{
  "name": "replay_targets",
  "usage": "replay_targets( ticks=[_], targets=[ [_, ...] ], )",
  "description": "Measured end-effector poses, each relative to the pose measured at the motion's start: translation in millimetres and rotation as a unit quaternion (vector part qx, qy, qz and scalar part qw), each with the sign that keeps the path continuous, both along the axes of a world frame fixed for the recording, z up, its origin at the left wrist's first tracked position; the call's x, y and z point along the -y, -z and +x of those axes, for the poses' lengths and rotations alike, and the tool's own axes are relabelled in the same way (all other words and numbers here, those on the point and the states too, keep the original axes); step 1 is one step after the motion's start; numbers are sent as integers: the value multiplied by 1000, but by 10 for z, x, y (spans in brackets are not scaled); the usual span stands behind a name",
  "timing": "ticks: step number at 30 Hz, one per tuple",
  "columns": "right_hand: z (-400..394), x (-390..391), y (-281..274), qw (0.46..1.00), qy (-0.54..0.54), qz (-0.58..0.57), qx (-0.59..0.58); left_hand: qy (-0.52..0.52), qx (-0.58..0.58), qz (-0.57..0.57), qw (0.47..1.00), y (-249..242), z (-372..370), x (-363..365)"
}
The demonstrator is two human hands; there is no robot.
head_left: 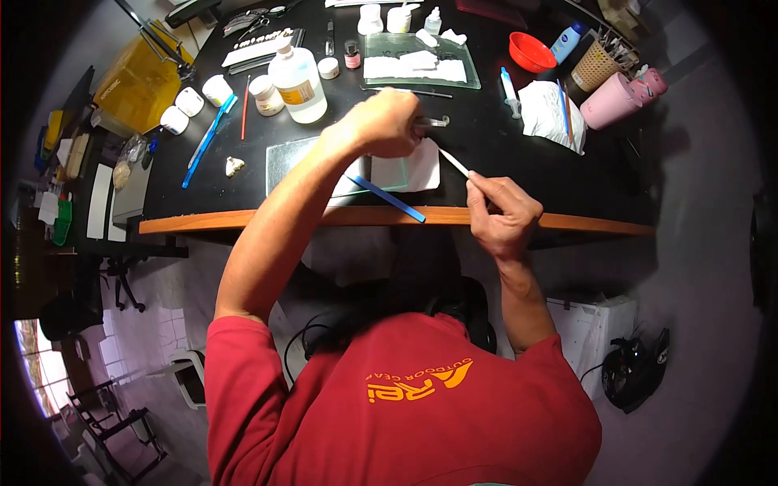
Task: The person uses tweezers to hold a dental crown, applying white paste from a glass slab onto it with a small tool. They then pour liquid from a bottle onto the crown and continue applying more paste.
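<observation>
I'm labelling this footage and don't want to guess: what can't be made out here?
All in the head view:
- Most of the small item in the left hand: hidden by curled fingers.
- The pale slab's middle: behind the left forearm.
- Whether the right hand's white stick touches anything: too small.
- Large bottle's label text: too small.

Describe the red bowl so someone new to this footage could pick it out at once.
On the black desk with a wooden front edge, look toward the far right. The shallow, round, bright red plastic bowl sits just left of a blue plastic bottle, beyond a crumpled white bag. Its wide mouth and red colour set it apart from both.
</observation>
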State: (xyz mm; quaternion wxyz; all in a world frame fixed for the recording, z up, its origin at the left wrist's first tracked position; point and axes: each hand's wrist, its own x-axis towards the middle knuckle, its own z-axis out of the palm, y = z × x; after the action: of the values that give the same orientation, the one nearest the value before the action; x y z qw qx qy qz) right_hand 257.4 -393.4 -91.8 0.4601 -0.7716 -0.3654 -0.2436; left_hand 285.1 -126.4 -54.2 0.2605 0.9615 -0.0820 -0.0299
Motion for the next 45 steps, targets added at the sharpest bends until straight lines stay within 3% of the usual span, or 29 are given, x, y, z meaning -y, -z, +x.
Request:
replay_targets(
  ticks=[4, 6, 8, 10, 12, 13, 14, 15, 16, 17, 18, 20, 21, 23, 24, 26, 33, 40, 45],
  targets=[
    [80, -57, -34, 999, 28, 1, -16, -91, 75, -27, 993, -456, -401, -223],
    [211, -42, 12, 996, 17, -82, 29, -159, 88, -35, 983, -651, -832, -326],
    [239, -24, 84, 992, 21, -127, 15, -205, 132, -62, 968, -343, -1184, -662],
    [195, -49, -2, 986, 31, -155, 57, -241, 67, -113, 962, -410, -1596, -755],
    [-76, -135, -138, 987, 46, -107, 115, -298, 68, -124, 944, -296, -1988, -818],
    [-278, -169, -118, 987, -38, -43, 153, -321, 82, -145, 932, -186, -2152, -856],
    [-534, -180, -125, 974, -193, -26, 112, -352, 54, -182, 917, -197, -2306, -853],
    [-690, -300, 63, 936, -343, 16, 85, -366, 54, -194, 909, -151, -2424, -884],
    [-889, -389, 344, 913, -403, -60, 13, -377, 54, -207, 901, -92, -2516, -918],
    [-978, -517, 764, 898, -411, -147, -65, -368, 68, -213, 903, -61, -2572, -939],
    [-1028, -591, 1329, 854, -396, -243, -233, -360, 86, -220, 903, -60, -2590, -963],
    [-951, -719, 2616, 796, -349, -386, -309, -337, 76, -230, 910, -178, -2584, -984],
    [-905, -701, 3197, 765, -370, -456, -266, -325, 66, -240, 912, -268, -2558, -1030],
    [-896, -768, 4260, 645, -429, -599, -201, -281, 98, -246, 923, -272, -2473, -1235],
    [-888, -770, 4616, 600, -433, -643, -199, -248, 138, -245, 927, -264, -2413, -1366],
    [-833, -824, 4795, 548, -423, -690, -211, -218, 129, -252, 934, -353, -2297, -1625],
    [-498, -1276, 4137, 576, -349, -698, -243, -235, 98, -273, 928, -439, -2127, -1971],
    [-563, -1653, 3743, 708, -251, -602, -269, -183, 128, -235, 946, -365, -2005, -1905],
    [-834, -1604, 3000, 797, -171, -487, -313, -137, 155, -230, 951, -228, -1949, -1545]
  ],
)
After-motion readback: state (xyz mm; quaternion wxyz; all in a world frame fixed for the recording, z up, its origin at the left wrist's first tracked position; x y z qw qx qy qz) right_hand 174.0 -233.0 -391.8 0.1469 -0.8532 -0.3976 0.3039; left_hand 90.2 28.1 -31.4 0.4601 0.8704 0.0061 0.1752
